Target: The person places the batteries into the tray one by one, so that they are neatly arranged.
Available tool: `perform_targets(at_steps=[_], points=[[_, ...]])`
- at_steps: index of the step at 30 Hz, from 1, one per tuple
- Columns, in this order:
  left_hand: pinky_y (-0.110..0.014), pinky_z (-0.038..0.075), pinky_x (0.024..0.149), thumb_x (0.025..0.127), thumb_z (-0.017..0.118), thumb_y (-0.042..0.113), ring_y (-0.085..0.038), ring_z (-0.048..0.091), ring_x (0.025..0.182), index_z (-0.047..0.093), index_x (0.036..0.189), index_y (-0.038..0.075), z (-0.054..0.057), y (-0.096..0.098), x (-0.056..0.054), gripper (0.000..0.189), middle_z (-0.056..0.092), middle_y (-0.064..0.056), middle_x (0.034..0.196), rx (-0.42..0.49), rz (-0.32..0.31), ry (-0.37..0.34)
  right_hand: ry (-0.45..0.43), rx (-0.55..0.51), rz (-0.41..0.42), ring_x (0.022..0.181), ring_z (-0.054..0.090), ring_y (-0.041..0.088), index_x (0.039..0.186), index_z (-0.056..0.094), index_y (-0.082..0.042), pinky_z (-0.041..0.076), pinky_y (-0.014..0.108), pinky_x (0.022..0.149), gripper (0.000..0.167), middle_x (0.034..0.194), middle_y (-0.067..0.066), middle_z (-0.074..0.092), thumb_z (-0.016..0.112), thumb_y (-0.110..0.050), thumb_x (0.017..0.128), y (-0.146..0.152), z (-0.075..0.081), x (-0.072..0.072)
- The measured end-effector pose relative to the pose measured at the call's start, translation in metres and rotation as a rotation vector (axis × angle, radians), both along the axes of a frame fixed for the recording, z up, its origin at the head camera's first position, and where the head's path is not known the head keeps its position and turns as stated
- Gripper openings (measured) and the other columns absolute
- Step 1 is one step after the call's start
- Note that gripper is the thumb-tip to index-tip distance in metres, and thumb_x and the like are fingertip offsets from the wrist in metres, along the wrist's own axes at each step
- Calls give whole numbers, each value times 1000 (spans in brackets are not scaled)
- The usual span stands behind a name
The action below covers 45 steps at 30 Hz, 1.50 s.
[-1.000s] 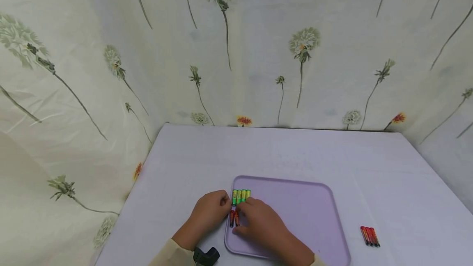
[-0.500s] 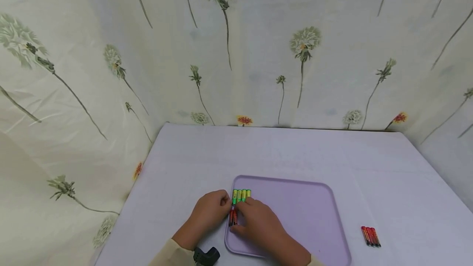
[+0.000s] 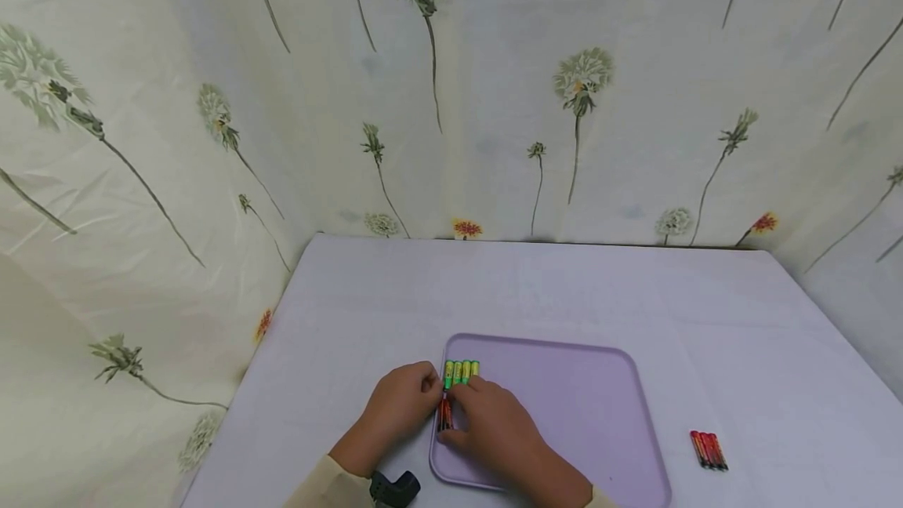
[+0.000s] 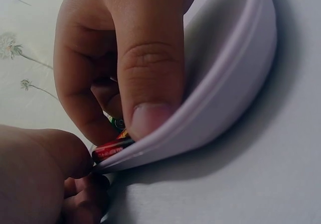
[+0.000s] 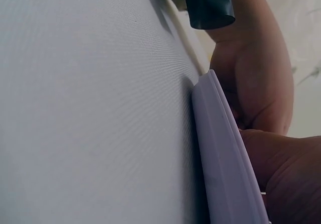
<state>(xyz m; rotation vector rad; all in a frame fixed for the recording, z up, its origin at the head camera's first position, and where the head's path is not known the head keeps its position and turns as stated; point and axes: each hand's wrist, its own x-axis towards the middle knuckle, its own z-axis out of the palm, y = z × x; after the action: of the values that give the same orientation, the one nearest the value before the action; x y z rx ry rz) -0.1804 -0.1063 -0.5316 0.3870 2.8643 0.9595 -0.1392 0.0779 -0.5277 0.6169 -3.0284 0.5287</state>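
Against the left wall of a lilac tray (image 3: 564, 406) lie slim red-and-black batteries (image 3: 444, 415), two visible in the head view. My right hand (image 3: 497, 422) pinches them end to end between thumb and fingers. Just beyond is a row of several green-and-yellow batteries (image 3: 457, 372), its near ends partly hidden by the right hand. My left hand (image 3: 400, 406) is at the tray's left edge with curled fingers. In the left wrist view, its thumb (image 4: 75, 153) and fingers pinch the rim beside a red battery (image 4: 111, 149).
Several red batteries (image 3: 708, 450) lie side by side on the white tabletop (image 3: 381, 296), right of the tray. A black device (image 3: 395, 489) is on the left wrist. Flowered cloth (image 3: 494, 100) hangs behind and at the sides.
Over the last second, my right hand has drawn the near red batteries together, closing the gap between them at the tray's left wall. The left hand has stayed in place.
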Motion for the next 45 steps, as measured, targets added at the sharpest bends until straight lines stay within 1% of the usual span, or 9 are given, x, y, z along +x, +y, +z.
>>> perform_targets(at_steps=[6,12,23,29,34,37,41,45], points=[[-27,38,60,97,65,25,-7,48,64,60,80,24,1,0,0,18,53,11,67,5,1,6,-5,-5,-1,81,53,10,115,69,-18,49,35,75,52,96,-9,58,84,-55,80,0,4,2],[-27,39,59,97,64,27,-6,48,63,60,79,25,1,1,-1,18,53,12,66,1,8,-4,-10,-17,-1,82,53,10,115,70,-17,50,36,77,51,97,-7,60,85,-52,81,1,9,5],[-27,39,60,96,65,28,-7,49,64,61,80,25,-2,2,-2,17,54,12,66,0,13,-4,-43,-24,-10,82,51,10,117,69,-18,49,34,78,51,96,-10,58,86,-51,81,3,5,3],[-27,40,60,96,65,28,-7,49,64,61,80,25,-1,2,-1,17,54,11,67,1,12,-15,-64,-43,-7,84,51,9,118,68,-18,49,34,79,51,97,-11,58,85,-50,81,5,6,4],[-28,40,61,96,65,28,-8,50,65,62,81,25,-1,2,0,16,55,11,68,-1,15,-24,-82,-91,-14,89,55,6,123,69,-19,52,34,82,54,100,-12,60,85,-50,82,15,8,2],[-28,41,61,96,65,28,-8,51,66,62,82,25,0,2,0,15,56,11,69,-3,11,-25,-65,-108,-16,90,57,5,122,70,-21,53,34,83,52,100,-11,62,86,-50,82,25,10,1],[-29,41,62,96,65,27,-8,51,67,63,83,25,0,3,1,14,56,11,70,-1,9,-31,-52,-103,-25,92,60,6,120,70,-20,54,35,83,52,100,-11,64,86,-50,82,37,14,-1],[-29,41,62,95,65,26,-9,52,68,63,82,25,2,3,2,13,56,11,70,1,19,-28,-88,-107,-55,95,61,7,124,70,-19,55,37,86,55,103,-10,66,85,-52,82,45,20,-1]])
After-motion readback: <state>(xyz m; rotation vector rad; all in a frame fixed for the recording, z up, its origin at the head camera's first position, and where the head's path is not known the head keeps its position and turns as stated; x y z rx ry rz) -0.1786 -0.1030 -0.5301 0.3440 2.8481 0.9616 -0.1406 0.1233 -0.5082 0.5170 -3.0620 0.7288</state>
